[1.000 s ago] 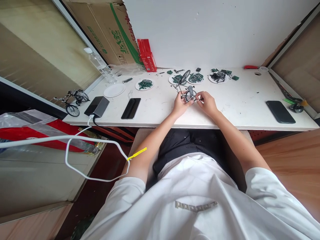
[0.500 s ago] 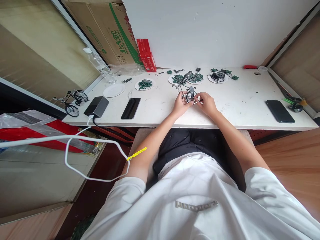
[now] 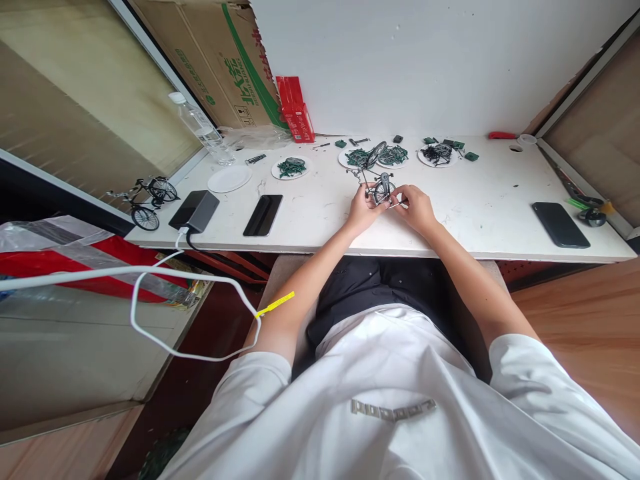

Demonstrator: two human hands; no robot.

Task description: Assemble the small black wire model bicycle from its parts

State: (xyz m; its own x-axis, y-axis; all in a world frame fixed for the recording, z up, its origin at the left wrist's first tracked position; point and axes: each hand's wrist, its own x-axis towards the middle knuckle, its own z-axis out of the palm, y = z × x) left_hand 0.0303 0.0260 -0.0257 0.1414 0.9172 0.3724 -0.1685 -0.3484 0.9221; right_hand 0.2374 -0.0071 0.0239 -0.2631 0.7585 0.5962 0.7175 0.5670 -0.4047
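A partly built model bicycle (image 3: 383, 188), dark with a spoked wheel, is held just above the white table. My left hand (image 3: 363, 211) is closed round its lower left side, fingers and thumb gripping the frame near the wheel. At the wheel's right side my right hand (image 3: 418, 205) is closed in a pinch. A thin, light-coloured sliver shows at its fingertips, too small to name. Behind the bicycle, plates (image 3: 344, 161) hold green parts and a loose wheel (image 3: 375, 155).
Farther right stands a plate of black parts (image 3: 437, 155). A finished model bicycle (image 3: 145, 200), a grey power adapter (image 3: 194, 211) and a phone (image 3: 263, 215) occupy the left side. Another phone (image 3: 560, 225) lies right. A white cable (image 3: 200, 271) hangs across the lower left.
The view has shifted very slightly. Both hands keep nearly the same place on the model bicycle, and the right fingertips look almost unmoved.
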